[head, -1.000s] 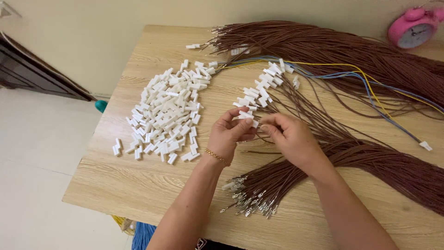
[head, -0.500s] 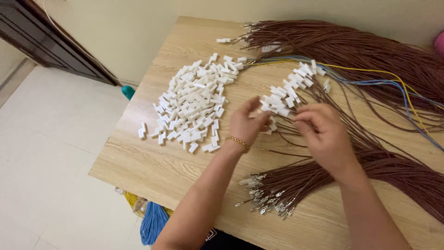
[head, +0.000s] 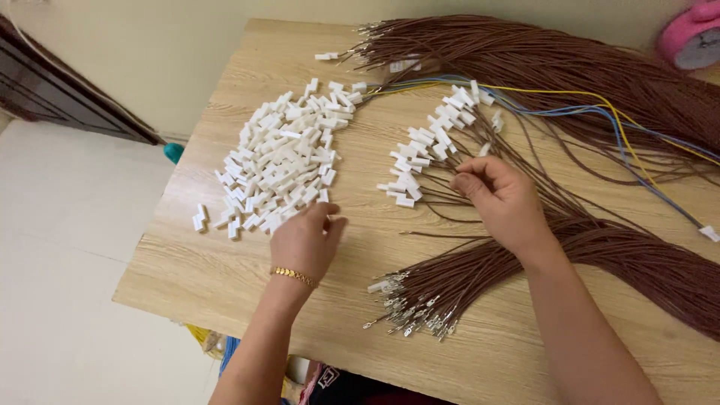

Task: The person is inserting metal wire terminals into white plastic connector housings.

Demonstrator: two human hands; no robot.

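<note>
Two hands work at mid-frame; the left hand (head: 306,241), wearing one gold bracelet (head: 292,275), has its fingers curled down onto the lower edge of the heap of white plastic plugs (head: 281,161), too many to count; the right hand (head: 501,196) pinches thin brown wires (head: 480,266), its fingers pressed together; just left of it lies a row of wires already fitted with plugs (head: 431,146); a larger brown bundle (head: 540,64) crosses the upper right, with one yellow wire (head: 592,95) and blue ones (head: 637,161); a pink clock (head: 694,37) sits in the top right corner of the wooden table (head: 225,277).
</note>
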